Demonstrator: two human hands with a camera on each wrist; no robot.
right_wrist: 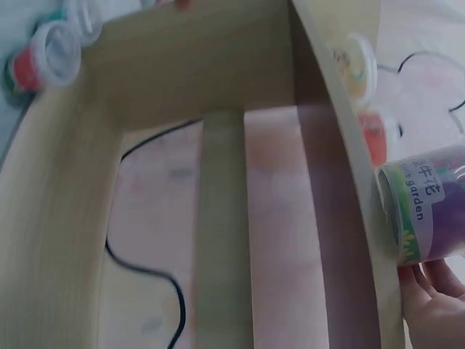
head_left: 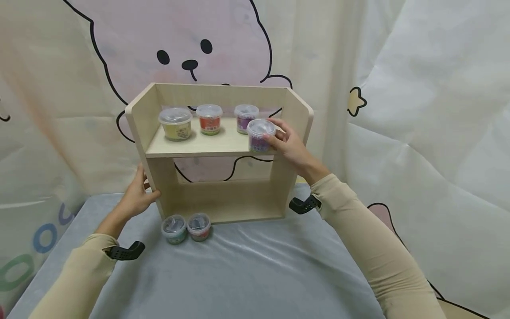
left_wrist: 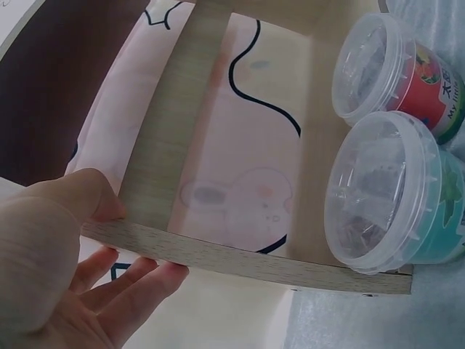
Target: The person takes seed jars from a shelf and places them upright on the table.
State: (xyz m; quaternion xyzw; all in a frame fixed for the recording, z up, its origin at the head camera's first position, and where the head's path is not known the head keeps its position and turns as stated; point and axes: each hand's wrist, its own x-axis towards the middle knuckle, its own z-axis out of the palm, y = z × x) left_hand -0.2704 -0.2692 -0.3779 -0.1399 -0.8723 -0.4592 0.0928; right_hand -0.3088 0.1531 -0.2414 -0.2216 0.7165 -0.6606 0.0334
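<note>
A small two-tier wooden shelf (head_left: pixel 223 212) stands on the cloth-covered table. My left hand (head_left: pixel 137 195) grips the edge of its left side panel (left_wrist: pixel 240 254), thumb on one face and fingers on the other. At the right end of the upper tier, my right hand (head_left: pixel 292 148) holds a clear-lidded plastic tub with a purple label (head_left: pixel 260 136) at the board's front edge. In the right wrist view that tub (right_wrist: pixel 429 203) reads "garden". Behind it on the upper board are another purple-labelled tub (head_left: pixel 245 118), a red-labelled tub (head_left: pixel 209 119) and a wider yellow tub (head_left: pixel 175 125).
Two more lidded tubs, one teal (head_left: pixel 174 229) and one red (head_left: pixel 199 227), are on the table against the shelf's front left. A grey-blue cloth (head_left: pixel 247 274) covers the table. Printed curtains (head_left: pixel 430 110) hang behind and beside it.
</note>
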